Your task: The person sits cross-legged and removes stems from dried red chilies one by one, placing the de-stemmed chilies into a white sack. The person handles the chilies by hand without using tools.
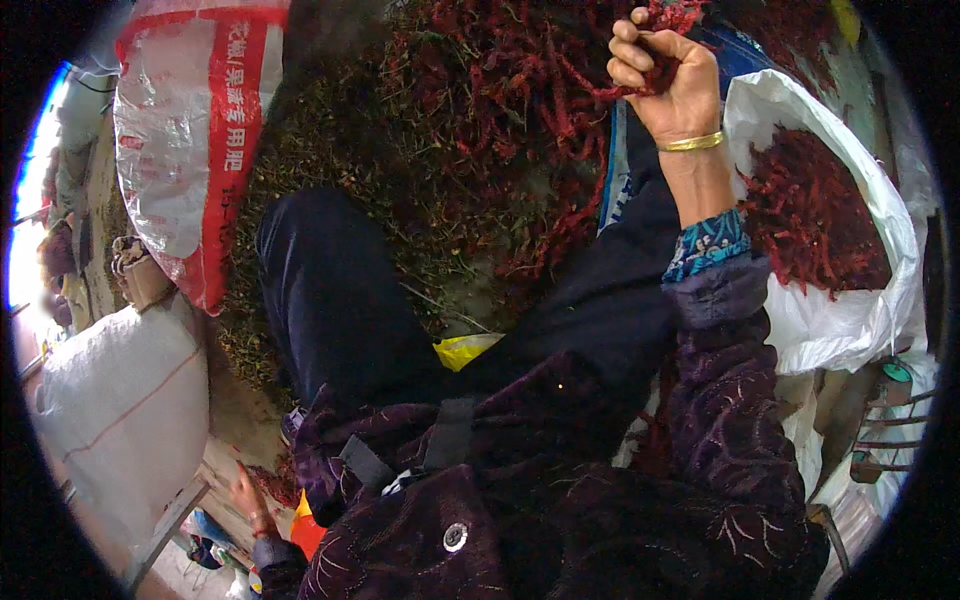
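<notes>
My right hand (667, 79), with a gold-coloured bangle at the wrist, is raised at the upper right. Its fingers are closed around a clump of dried red chili peppers (673, 16). Below and left of it spreads a loose heap of red chilies (517, 97), mixed with dry stalks and plant bits (330, 142) in front of my knees. My left hand (249, 499) is low at the left, beside my jacket, one finger pointing away. It is small and blurred, so its grip is unclear. A few red chilies (279, 480) lie close to it.
At right stands an open white woven sack (817, 341) holding red chilies (817, 217). A red-and-white printed sack (176, 127) bearing writing lies at upper left, a white sack (127, 397) below it. A yellow piece of plastic (466, 351) shows between my legs. Metal bars (896, 424) stand lower right.
</notes>
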The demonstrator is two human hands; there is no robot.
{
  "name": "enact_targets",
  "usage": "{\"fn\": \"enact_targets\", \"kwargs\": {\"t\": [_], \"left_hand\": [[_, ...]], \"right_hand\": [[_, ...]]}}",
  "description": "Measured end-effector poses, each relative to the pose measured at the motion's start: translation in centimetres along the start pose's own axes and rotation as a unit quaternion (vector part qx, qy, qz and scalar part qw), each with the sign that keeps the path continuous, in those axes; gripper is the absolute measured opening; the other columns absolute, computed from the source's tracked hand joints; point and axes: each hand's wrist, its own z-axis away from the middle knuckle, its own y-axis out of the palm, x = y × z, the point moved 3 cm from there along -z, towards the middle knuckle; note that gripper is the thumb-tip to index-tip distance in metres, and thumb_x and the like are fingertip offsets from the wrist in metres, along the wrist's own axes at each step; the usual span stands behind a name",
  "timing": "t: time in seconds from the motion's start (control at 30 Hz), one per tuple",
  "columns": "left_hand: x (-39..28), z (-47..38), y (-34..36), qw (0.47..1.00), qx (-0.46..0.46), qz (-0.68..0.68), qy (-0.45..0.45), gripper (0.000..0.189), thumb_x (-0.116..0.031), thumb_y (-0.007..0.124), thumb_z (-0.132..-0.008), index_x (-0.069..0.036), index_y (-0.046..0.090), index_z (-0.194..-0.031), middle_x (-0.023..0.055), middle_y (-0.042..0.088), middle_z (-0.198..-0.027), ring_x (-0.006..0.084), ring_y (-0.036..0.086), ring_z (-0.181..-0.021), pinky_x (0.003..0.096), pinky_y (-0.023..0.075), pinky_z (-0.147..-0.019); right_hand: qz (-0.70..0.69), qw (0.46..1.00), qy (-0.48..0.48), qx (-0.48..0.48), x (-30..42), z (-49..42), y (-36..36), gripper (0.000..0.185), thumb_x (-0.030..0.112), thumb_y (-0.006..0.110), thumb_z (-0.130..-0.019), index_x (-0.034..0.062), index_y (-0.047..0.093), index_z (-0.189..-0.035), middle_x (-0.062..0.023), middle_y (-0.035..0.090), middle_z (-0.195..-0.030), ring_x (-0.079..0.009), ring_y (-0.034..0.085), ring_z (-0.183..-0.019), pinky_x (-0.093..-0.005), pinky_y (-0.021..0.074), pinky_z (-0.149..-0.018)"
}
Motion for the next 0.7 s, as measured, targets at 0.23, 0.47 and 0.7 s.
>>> {"fn": "enact_targets", "kwargs": {"t": [0.23, 0.47, 0.7], "left_hand": [[-14.7, -1.6, -1.6, 0.981, -0.089, 0.089, 0.145, 0.028, -0.021, 0.05, -0.081, 0.002, 0.051, -0.097, 0.0173, 0.055, -0.08, 0.0318, 0.051, -0.072, 0.0401, 0.0391, -0.065], [-63.4, 5.9, -9.8, 0.805, -0.048, 0.292, 0.515, 0.017, -0.015, 0.057, -0.077, -0.003, 0.052, -0.068, 0.0154, 0.048, -0.058, 0.0267, 0.047, -0.05, 0.034, 0.0383, -0.047], [-81.1, 10.6, -3.0, 0.805, 0.007, 0.159, 0.571, 0.038, -0.04, 0.056, -0.075, -0.002, 0.052, -0.074, 0.0189, 0.056, -0.068, 0.0364, 0.054, -0.062, 0.0436, 0.0423, -0.054]], "right_hand": [[0.028, 0.991, -0.023, -0.131, 1.3, 4.1, -3.2, 0.006, 0.01, 0.046, -0.078, 0.0063, 0.048, -0.082, 0.0006, 0.033, -0.056, -0.01, 0.027, -0.043, -0.0229, 0.0213, -0.038], [0.046, 0.987, -0.056, -0.146, 1.4, 5.0, -3.5, 0.009, 0.012, 0.042, -0.08, 0.0055, 0.048, -0.081, 0.0053, 0.025, -0.05, -0.0063, 0.019, -0.037, -0.021, 0.0165, -0.035], [0.029, 0.971, -0.013, -0.236, -0.4, 4.7, -3.9, 0.014, 0.011, 0.043, -0.081, 0.0029, 0.05, -0.09, -0.0005, 0.039, -0.058, -0.0078, 0.027, -0.04, -0.0207, 0.0216, -0.036]]}}
